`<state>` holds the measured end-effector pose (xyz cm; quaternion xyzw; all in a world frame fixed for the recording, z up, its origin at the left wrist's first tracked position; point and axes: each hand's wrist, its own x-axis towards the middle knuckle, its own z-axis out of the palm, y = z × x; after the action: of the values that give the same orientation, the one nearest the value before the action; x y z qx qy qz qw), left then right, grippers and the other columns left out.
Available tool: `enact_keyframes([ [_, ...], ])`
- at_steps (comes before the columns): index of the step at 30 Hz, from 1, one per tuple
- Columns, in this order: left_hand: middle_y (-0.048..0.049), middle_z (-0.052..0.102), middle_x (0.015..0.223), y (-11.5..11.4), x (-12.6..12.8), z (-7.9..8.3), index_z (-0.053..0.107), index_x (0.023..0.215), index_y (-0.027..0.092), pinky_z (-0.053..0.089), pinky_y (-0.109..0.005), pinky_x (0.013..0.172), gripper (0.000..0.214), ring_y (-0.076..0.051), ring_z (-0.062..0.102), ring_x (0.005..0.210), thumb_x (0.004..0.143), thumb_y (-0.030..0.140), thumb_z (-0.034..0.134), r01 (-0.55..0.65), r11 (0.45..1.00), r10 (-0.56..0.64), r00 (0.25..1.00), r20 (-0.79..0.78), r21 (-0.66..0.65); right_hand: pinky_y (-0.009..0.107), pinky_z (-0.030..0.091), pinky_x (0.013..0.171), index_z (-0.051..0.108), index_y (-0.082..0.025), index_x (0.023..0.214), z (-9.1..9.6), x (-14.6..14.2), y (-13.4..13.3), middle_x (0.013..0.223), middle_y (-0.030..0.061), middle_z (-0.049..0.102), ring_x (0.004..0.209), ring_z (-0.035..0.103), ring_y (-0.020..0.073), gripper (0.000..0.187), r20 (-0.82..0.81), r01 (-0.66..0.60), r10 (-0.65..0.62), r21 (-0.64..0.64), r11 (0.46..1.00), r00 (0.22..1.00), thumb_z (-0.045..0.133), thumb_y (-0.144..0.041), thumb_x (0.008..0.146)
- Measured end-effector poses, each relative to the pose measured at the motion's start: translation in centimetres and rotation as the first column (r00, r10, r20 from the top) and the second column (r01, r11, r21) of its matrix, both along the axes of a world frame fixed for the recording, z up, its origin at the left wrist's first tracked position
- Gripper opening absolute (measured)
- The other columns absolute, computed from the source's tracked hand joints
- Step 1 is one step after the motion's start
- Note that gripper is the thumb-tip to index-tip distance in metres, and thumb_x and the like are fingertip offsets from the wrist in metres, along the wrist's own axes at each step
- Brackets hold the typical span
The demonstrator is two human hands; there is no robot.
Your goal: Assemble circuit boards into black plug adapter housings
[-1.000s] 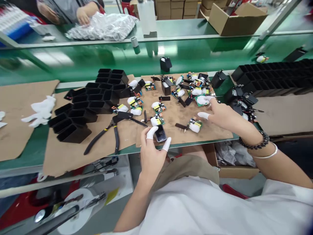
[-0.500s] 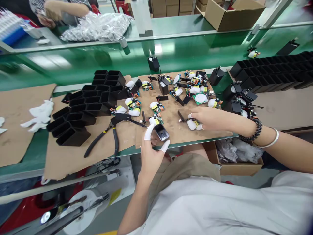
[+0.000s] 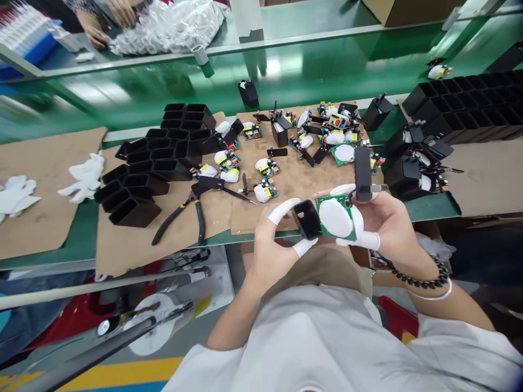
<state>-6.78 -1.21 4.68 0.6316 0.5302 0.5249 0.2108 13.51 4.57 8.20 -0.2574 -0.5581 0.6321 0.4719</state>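
Note:
My left hand point(image 3: 278, 231), with white finger cots on thumb and finger, grips a black plastic housing point(image 3: 308, 219) whose open end faces right. My right hand point(image 3: 378, 220), also in white finger cots, holds a green circuit board point(image 3: 335, 218) with a broad white pad on it. A black end cap point(image 3: 363, 174) with metal prongs hangs with the board at my right fingers. The board's left edge is right at the housing's mouth; I cannot tell whether it has entered. Just left of my hands lies another circuit board point(image 3: 265, 190) on the cardboard.
Black-and-yellow pliers point(image 3: 188, 209) lie left, below several empty black housings point(image 3: 141, 182). A pile of circuit boards point(image 3: 337, 133) sits behind my hands. More housings point(image 3: 469, 103) stand in rows at right. A white glove point(image 3: 85, 177) lies far left; a co-worker's hand point(image 3: 122, 12) shows across the bench.
My right hand has picked a circuit board up from the cardboard and brought it left to the housing. My left hand has moved right with the housing, now turned toward the board.

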Motion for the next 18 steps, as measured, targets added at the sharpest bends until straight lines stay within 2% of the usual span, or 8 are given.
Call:
enact_keyframes([
  [3, -0.0083, 0.076, 0.118, -0.1, 0.3, 1.5, 0.068, 0.130, 0.022, 0.057, -0.040, 0.101, 0.056, -0.025, 0.069, 0.112, 0.077, 0.021, 0.087, 0.063, 0.995, -0.061, 0.998, -0.027, 0.077, 0.048, 0.058, 0.113, 0.079, -0.030, 0.118, 0.5, -0.5, -0.9, 0.126, 0.0065, 0.081, 0.124, 0.075, 0.0297, 0.058, 0.089, 0.007, -0.024, 0.188, 0.982, 0.996, 0.096, -0.013, 0.066],
  [7, -0.0086, 0.076, 0.119, -0.2, 0.3, 2.7, 0.068, 0.130, 0.022, 0.058, -0.043, 0.103, 0.056, -0.027, 0.071, 0.115, 0.077, 0.014, 0.082, 0.083, 0.992, -0.076, 0.995, -0.071, 0.099, 0.048, 0.057, 0.116, 0.078, -0.029, 0.124, 1.0, -0.2, -0.9, 0.136, 0.0073, 0.077, 0.130, 0.071, 0.0315, 0.055, 0.162, -0.021, -0.030, 0.303, 0.953, 0.986, 0.092, -0.014, 0.072],
  [10, -0.0088, 0.076, 0.120, -0.4, 0.3, 3.1, 0.067, 0.130, 0.021, 0.059, -0.042, 0.101, 0.055, -0.027, 0.072, 0.115, 0.077, 0.012, 0.078, 0.070, 0.992, -0.058, 0.992, -0.115, 0.104, 0.047, 0.057, 0.114, 0.077, -0.030, 0.125, 1.3, 0.1, -1.1, 0.134, 0.0064, 0.076, 0.131, 0.069, 0.0312, 0.056, 0.170, -0.023, -0.035, 0.331, 0.943, 0.985, 0.090, -0.014, 0.073],
  [14, -0.0086, 0.077, 0.119, -0.5, 0.3, 3.3, 0.067, 0.129, 0.021, 0.060, -0.042, 0.099, 0.052, -0.027, 0.073, 0.113, 0.079, 0.014, 0.076, 0.044, 0.993, -0.024, 0.985, -0.169, 0.112, 0.047, 0.060, 0.109, 0.078, -0.036, 0.120, 1.6, 0.4, -1.5, 0.127, 0.0028, 0.077, 0.123, 0.071, 0.0299, 0.055, 0.213, 0.020, -0.090, 0.308, 0.951, 0.973, 0.092, -0.016, 0.071],
  [18, -0.0093, 0.077, 0.122, -0.5, 0.2, 3.2, 0.067, 0.130, 0.021, 0.060, -0.043, 0.102, 0.053, -0.027, 0.073, 0.115, 0.078, 0.013, 0.077, 0.060, 0.991, -0.041, 0.988, -0.148, 0.120, 0.044, 0.062, 0.104, 0.079, -0.037, 0.119, 1.9, 0.5, -1.8, 0.122, 0.0019, 0.077, 0.118, 0.072, 0.0290, 0.056, 0.242, 0.034, -0.101, 0.266, 0.963, 0.965, 0.094, -0.017, 0.068],
])
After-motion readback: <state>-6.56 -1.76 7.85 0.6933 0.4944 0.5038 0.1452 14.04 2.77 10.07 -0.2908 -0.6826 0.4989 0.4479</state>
